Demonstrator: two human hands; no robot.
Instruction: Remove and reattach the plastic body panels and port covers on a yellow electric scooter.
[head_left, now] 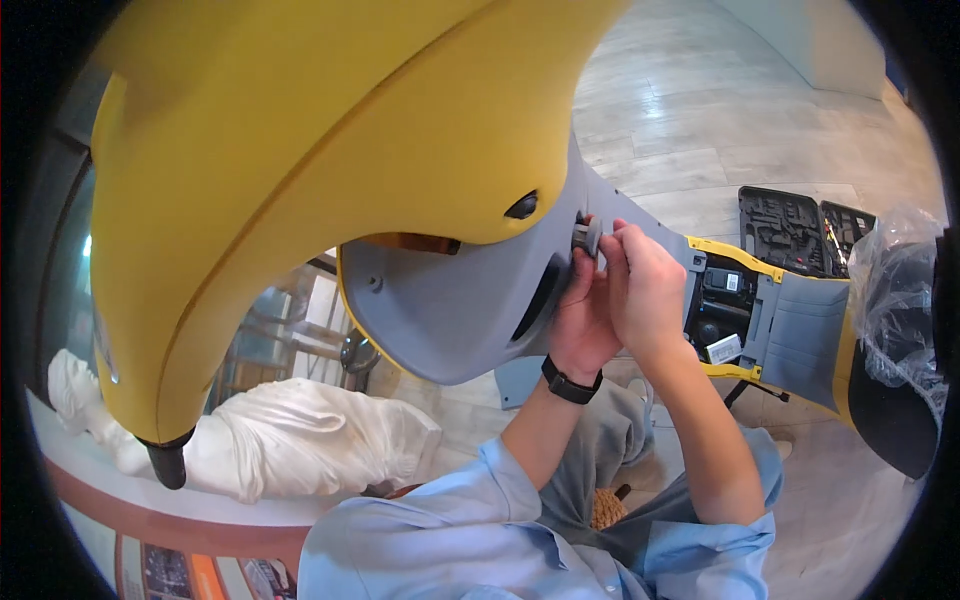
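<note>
A large yellow-and-grey scooter fills the upper middle of the head view. On its grey inner panel is a small grey knob-like piece, partly covered by fingers. My left hand, with a black band on the wrist, reaches up from below and pinches this piece. Close against it, my right hand also has its fingertips closed on the piece's right side. Both sets of fingers overlap, so their exact grip is partly hidden. Below and left of the hands, a dark slot opens in the panel.
Right of the hands lies an open compartment with black parts inside. An open black tool case rests on the floor beyond. Clear plastic wrap covers the far right end. A white statue and a black handle grip are at left.
</note>
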